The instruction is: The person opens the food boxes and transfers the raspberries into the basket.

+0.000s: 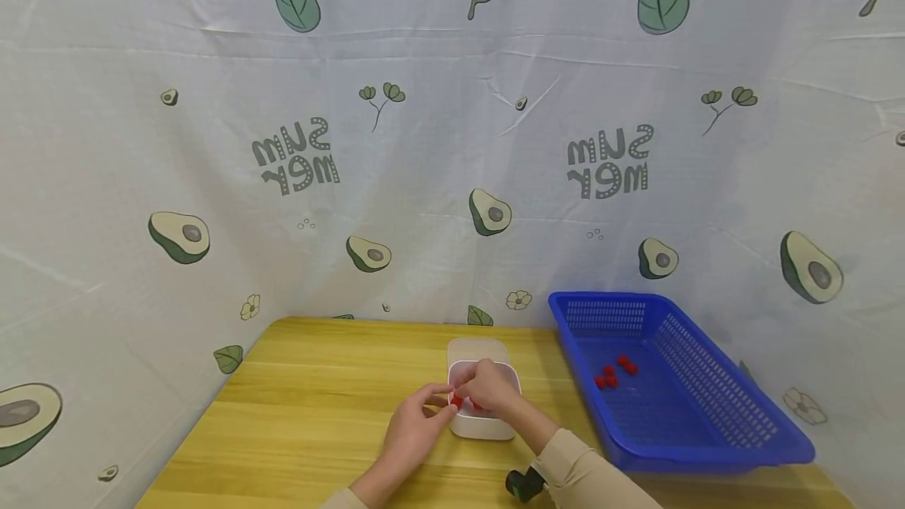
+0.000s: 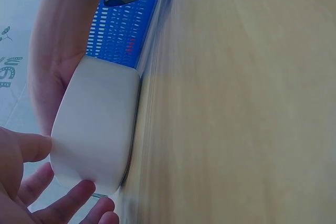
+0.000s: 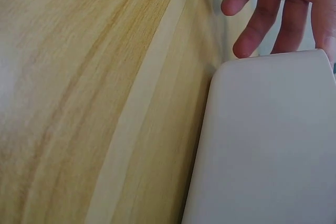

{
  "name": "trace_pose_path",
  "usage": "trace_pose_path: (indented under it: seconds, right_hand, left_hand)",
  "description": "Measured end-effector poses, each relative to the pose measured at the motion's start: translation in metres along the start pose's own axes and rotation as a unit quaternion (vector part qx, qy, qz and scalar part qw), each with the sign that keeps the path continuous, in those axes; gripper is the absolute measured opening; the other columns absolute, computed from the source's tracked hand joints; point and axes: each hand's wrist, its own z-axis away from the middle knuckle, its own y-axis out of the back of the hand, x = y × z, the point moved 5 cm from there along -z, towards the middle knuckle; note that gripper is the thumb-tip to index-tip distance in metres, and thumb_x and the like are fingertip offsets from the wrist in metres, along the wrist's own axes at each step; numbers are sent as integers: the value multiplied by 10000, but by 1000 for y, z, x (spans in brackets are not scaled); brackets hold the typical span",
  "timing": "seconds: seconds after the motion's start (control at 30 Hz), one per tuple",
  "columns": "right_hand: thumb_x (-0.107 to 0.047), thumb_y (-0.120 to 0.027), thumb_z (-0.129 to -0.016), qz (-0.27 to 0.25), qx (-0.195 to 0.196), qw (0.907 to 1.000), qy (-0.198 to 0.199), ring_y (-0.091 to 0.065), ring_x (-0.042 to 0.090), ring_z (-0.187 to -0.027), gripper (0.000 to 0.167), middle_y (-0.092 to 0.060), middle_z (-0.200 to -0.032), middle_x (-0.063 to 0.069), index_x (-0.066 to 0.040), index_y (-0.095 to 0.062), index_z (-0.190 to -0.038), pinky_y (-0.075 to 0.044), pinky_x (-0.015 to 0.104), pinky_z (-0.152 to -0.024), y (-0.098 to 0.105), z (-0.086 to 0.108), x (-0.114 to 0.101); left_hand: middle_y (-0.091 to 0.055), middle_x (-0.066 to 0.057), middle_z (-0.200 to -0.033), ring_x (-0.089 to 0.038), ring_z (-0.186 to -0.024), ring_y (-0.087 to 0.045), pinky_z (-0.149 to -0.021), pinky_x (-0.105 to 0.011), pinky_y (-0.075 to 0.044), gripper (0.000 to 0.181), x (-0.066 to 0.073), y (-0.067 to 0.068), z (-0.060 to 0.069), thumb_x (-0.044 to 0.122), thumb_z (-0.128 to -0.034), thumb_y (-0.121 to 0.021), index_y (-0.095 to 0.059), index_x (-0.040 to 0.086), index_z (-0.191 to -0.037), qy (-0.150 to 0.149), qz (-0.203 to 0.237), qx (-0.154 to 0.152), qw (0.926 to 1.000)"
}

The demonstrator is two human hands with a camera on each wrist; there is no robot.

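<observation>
Apparently, the step in hand is the placing or sorting of small red pieces [image 1: 456, 401] inside a white rectangular box [image 1: 482, 427] with rounded corners, which sits on the yellow wood-grained table [image 1: 318, 371], its pale lid [image 1: 477, 349] open at the back. The left hand [image 1: 412, 430] is at the box's left end; both wrist views show several of its fingers loosely spread there, while its thumb and forefinger come close round a red piece at the rim, and I cannot tell whether they pinch it. The right hand [image 1: 489, 387] reaches over the near right side with its fingers bent down into the box; their tips are hidden, so what they hold, if anything, cannot be told. More red pieces [image 1: 610, 382] lie in the blue perforated plastic basket [image 1: 707, 460] to the right. The next move probably calls for settling the rim piece without nudging the box.
</observation>
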Motion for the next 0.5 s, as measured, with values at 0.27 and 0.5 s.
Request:
trace_pose_path:
  seconds: [0.27, 0.5]
  right_hand:
    - [7, -688, -818, -24, 27, 10000, 36, -395, 98, -467, 85, -630, -674, 18, -38, -757, -838, -339, 201, -459, -1, 1, -1]
    - [5, -702, -799, 144, 44, 9999, -26, -418, 115, -490, 103, -665, -724, 29, -54, -773, -846, -349, 213, -470, -1, -3, 0]
  left_hand:
    - [-728, 6, -996, -144, -831, -646, -699, -345, -519, 296, 0, 0, 1, 272, -916, -738, -712, 190, -1199, 2, 33, -34, 10000]
    - [-730, 12, -990, -140, -830, -656, -697, -341, -520, 308, -1, 0, 0, 281, -915, -737, -713, 185, -1207, -33, 30, -12, 10000]
